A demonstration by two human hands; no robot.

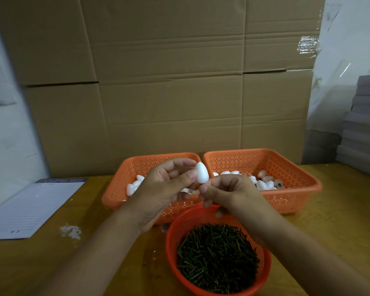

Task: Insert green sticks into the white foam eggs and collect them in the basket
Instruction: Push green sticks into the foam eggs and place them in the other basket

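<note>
White foam egg (201,172) pinched upright in left hand (166,190) above two orange perforated plastic baskets (295,182); right hand (230,192) clenched on something at its base, green stick unseen

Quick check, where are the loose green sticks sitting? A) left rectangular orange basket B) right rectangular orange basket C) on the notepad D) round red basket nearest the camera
D: the green sticks fill the round red basket in front, while both rectangular orange baskets hold only white foam eggs.
</note>
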